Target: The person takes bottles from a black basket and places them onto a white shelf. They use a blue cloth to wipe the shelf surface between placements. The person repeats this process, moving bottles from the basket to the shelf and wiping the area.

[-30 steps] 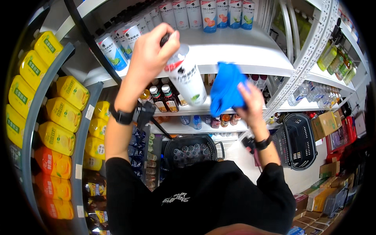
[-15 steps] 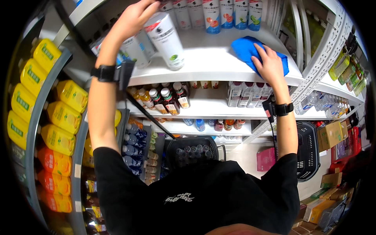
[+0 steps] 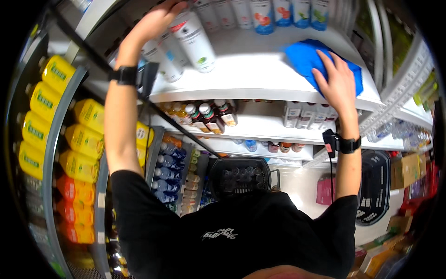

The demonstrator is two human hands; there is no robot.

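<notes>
At the top left, my left hand [image 3: 157, 21] is closed around the top of a tall white drink carton [image 3: 195, 44]. Its fingertips are partly cut off by the picture's edge. The carton's base is on or just above the white shelf [image 3: 246, 79], beside other white cartons [image 3: 162, 63] at the left. My right hand [image 3: 337, 76] lies on a crumpled blue cloth [image 3: 299, 58] near the shelf's right end, fingers spread and pressing the cloth against the surface. Along the back of that shelf stand several blue-and-white cartons [image 3: 263, 18] with fruit pictures.
Below are shelves with dark bottles [image 3: 204, 118] and clear-sided bottles [image 3: 306, 114]. Yellow jugs [image 3: 81, 137] fill racks at the left. A black basket [image 3: 239, 174] stands on the floor, another basket [image 3: 374, 186] at the right. A dark pole [image 3: 172, 121] crosses the left side.
The view has shifted a little. My left hand has brought the white carton leftward, closer to the cartons beside it. My right hand stays on the cloth near the shelf's right end.
</notes>
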